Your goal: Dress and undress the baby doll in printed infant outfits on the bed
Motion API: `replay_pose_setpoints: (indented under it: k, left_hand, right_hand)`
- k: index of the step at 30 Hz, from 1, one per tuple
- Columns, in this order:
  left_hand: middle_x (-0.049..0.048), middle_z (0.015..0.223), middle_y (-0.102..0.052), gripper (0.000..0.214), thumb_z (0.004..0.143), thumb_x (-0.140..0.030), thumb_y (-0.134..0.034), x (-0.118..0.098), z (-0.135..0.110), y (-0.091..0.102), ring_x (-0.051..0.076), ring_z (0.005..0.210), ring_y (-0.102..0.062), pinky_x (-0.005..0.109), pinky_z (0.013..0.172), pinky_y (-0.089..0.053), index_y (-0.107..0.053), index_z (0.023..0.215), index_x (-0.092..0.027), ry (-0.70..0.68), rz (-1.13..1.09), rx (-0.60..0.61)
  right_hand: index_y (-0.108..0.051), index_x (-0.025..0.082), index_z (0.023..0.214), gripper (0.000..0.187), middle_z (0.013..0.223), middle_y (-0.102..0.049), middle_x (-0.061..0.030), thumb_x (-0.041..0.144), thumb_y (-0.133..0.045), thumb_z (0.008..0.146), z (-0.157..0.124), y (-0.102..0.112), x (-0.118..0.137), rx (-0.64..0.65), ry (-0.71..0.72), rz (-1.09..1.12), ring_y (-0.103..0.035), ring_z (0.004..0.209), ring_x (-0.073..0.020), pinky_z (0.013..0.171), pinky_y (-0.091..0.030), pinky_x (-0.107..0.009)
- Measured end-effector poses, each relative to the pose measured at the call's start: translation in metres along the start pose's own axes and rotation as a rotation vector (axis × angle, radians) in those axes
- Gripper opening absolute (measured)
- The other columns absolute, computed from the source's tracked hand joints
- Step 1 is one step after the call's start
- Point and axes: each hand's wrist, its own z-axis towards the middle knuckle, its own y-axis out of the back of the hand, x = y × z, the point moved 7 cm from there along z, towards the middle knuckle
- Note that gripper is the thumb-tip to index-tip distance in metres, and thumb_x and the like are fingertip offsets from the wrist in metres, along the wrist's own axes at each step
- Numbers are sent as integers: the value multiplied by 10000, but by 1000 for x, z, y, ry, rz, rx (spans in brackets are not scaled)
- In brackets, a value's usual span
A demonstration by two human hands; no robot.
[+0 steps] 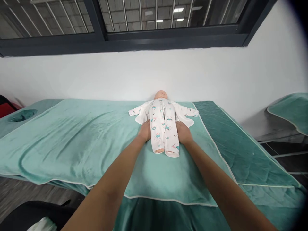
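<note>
A baby doll (160,94) lies on its back, its head toward the wall. White baby trousers (157,128) with a coloured animal print cover its front and legs, and a bit of foot shows in one leg opening. A white baby top (186,112) spreads out on both sides, its sleeves stretched sideways. My left hand (145,131) is closed at the left edge of the trousers, and my right hand (184,132) is closed at the right edge. Fingertips of both hands are hidden by the cloth and the hands themselves.
Light green cloth (72,134) with pale piping covers the bed, over a darker quilted cover (223,138). Behind it rise a white wall (120,75) and a dark window frame (168,40). A black item (36,211) is at lower left; a green-covered seat (292,110) stands right.
</note>
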Motion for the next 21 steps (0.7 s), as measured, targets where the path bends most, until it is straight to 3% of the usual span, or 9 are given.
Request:
replay_pose_setpoints:
  k: [9, 17, 21]
  left_hand:
    - [147, 1172, -650, 303, 937, -319, -476, -2, -4, 5, 303, 1170, -538, 406, 1005, -382, -625, 1172, -199, 96, 148, -20]
    - [137, 1125, -641, 243, 925, -221, -448, -5, -37, 16, 292, 1146, -510, 442, 1002, -369, -666, 1033, -220, 96, 171, -52]
    - [101, 1053, -652, 202, 916, -243, -479, -4, -49, 16, 265, 1083, -534, 403, 943, -410, -674, 970, -239, 76, 153, -60]
  right_hand:
    - [-614, 170, 970, 155, 1019, -630, -114, 223, -469, 952, 3, -5, -3, 21, -59, 1, -549, 964, -236, 746, -398, -306]
    - [-612, 188, 915, 139, 1003, -634, -118, 188, -475, 942, 1, -2, -3, 12, -88, -35, -548, 956, -238, 721, -378, -303]
    - [-617, 178, 888, 173, 973, -637, -125, 195, -455, 945, -7, 4, 1, 2, -74, -19, -537, 953, -247, 754, -381, -313]
